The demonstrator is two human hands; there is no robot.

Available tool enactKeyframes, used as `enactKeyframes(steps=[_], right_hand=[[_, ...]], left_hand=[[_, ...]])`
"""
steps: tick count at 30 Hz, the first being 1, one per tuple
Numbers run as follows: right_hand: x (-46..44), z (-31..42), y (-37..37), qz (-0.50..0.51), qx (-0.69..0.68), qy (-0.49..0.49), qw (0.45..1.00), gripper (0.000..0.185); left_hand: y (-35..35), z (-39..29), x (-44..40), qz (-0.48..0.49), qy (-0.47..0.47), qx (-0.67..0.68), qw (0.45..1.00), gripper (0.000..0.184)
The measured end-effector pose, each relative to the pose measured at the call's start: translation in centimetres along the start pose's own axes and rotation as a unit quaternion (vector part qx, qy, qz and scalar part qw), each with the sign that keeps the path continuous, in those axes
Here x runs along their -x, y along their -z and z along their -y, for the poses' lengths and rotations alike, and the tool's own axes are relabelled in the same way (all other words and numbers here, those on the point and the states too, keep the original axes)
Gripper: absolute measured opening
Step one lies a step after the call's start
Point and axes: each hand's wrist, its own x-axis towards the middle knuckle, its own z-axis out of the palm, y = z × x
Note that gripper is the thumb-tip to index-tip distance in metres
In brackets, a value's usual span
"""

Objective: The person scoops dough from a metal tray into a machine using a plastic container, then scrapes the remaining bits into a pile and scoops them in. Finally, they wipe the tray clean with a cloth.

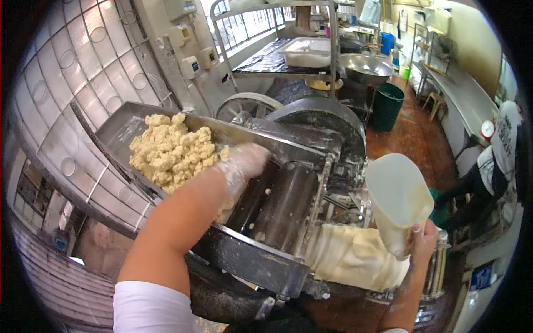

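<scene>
My left hand [247, 162], in a clear plastic glove, reaches over the metal tray beside the crumbly dough [172, 147]. Motion smears its fingers, so I cannot see whether they hold anything. Just right of it lie the dark steel rollers [283, 208] of a dough sheeter, with small dough bits on them. My right hand [425, 238] grips a translucent white plastic scoop [397, 191] by its narrow end, with the wide mouth turned upward. Below the scoop, a smooth folded dough sheet [355, 256] rests at the machine's outfeed side.
Behind the rollers stands a large wheel guard [322, 119]. A rack [261, 72] carries a white tub [311, 53]. Farther back are a wide metal bowl [366, 67] and a green bin [387, 105]. At the right, a person [497, 152] stands by a long counter [463, 94].
</scene>
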Motion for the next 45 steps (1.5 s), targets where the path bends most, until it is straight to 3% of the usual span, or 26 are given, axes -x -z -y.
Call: enactKeyframes(steps=[1, 3, 6, 8, 10, 12, 13, 15, 16, 18, 19, 20, 23, 25, 26, 29, 31, 33, 36, 39, 41, 43, 44, 45], right_hand=[[0.0, -0.3, 0.1, -0.014, 0.001, 0.011, 1.000, 0.070], [-0.1, -1.1, 0.5, -0.033, 0.001, 0.022, 0.999, 0.069], [0.1, -2.2, 0.9, -0.088, -0.004, 0.062, 0.994, 0.055], [-0.3, -2.4, 1.4, -0.058, -0.046, 0.010, 0.997, 0.063], [-0.1, -0.5, 0.6, -0.054, -0.032, 0.001, 0.998, 0.063], [-0.4, 0.5, -0.5, -0.047, -0.021, -0.002, 0.999, 0.062], [-0.5, 0.4, -1.1, -0.048, -0.038, 0.013, 0.998, 0.061], [-0.4, 0.4, -1.9, -0.044, -0.062, 0.028, 0.997, 0.059], [-0.4, 0.5, -1.8, -0.018, -0.068, 0.031, 0.997, 0.059], [-0.3, -0.4, -1.4, 0.001, -0.070, 0.043, 0.997, 0.058], [-0.1, -0.6, -1.6, 0.003, -0.070, 0.040, 0.997, 0.058], [0.0, -0.5, -1.7, -0.029, -0.051, 0.059, 0.997, 0.062], [0.3, 1.2, -1.2, -0.040, -0.025, 0.074, 0.996, 0.064], [0.3, 1.9, -1.1, -0.069, -0.028, 0.087, 0.993, 0.063], [0.1, 2.8, -1.2, -0.061, -0.064, 0.093, 0.992, 0.062], [-1.4, 4.5, 0.3, -0.009, 0.019, 0.120, 0.993, 0.060], [-1.8, 7.7, -0.5, 0.034, -0.081, 0.152, 0.985, 0.046], [-7.9, 4.5, 2.3, 0.071, -0.245, 0.023, 0.967, 0.050], [-5.1, 14.4, -1.7, 0.031, -0.246, -0.058, 0.967, 0.068], [-2.9, 21.6, -7.6, 0.100, -0.262, 0.023, 0.960, 0.082], [-3.8, 24.0, -11.0, 0.126, -0.251, 0.038, 0.959, 0.079], [-3.7, 26.9, -15.0, 0.157, -0.254, 0.044, 0.953, 0.072], [-3.1, 28.8, -17.6, 0.176, -0.263, 0.036, 0.948, 0.069], [-1.7, 31.0, -20.4, 0.230, -0.226, 0.076, 0.944, 0.068]], left_hand=[[1.2, 1.5, 0.2, 0.022, 0.040, -0.045, 0.998, 0.029], [1.3, 5.1, 1.5, -0.061, 0.097, -0.099, 0.988, 0.028], [2.8, 3.8, 4.4, -0.090, 0.110, -0.019, 0.990, 0.031], [4.3, -0.4, 5.7, 0.021, 0.023, -0.055, 0.998, 0.036], [0.6, -1.2, 4.9, 0.006, -0.141, 0.037, 0.989, 0.038], [-1.8, -3.1, 3.4, 0.045, -0.078, -0.020, 0.996, 0.033], [-1.0, -3.7, 3.9, 0.060, -0.053, 0.018, 0.997, 0.032], [-2.6, -1.7, 2.5, 0.045, -0.089, 0.029, 0.995, 0.033], [-1.9, -1.3, 3.0, 0.044, -0.082, 0.028, 0.995, 0.033], [0.8, -1.0, 4.6, 0.053, 0.028, -0.075, 0.995, 0.032], [2.3, 0.2, 5.8, 0.048, 0.030, -0.076, 0.996, 0.030], [3.3, 1.6, 8.0, -0.010, 0.043, 0.013, 0.999, 0.033], [3.2, 5.3, 9.6, -0.007, 0.122, -0.057, 0.991, 0.031], [2.5, 6.9, 12.0, -0.103, 0.099, 0.080, 0.987, 0.039], [2.5, 7.5, 13.7, -0.180, 0.071, 0.126, 0.973, 0.044], [3.1, 8.6, 21.2, -0.249, 0.098, 0.195, 0.944, 0.046], [1.7, 11.0, 26.7, -0.256, 0.118, 0.206, 0.937, 0.049], [-1.3, 13.3, 32.7, -0.291, 0.179, 0.258, 0.904, 0.052], [-9.0, 17.9, 41.9, -0.323, 0.288, 0.328, 0.840, 0.049], [-20.8, 19.3, 51.0, -0.349, 0.391, 0.399, 0.752, 0.045], [-30.6, 16.8, 55.9, -0.360, 0.463, 0.439, 0.681, 0.041], [-39.4, 12.1, 60.4, -0.244, 0.548, 0.508, 0.618, 0.038], [-42.4, 8.6, 62.2, -0.241, 0.561, 0.545, 0.574, 0.037], [-50.7, 5.5, 64.2, -0.228, 0.561, 0.538, 0.586, 0.038]])
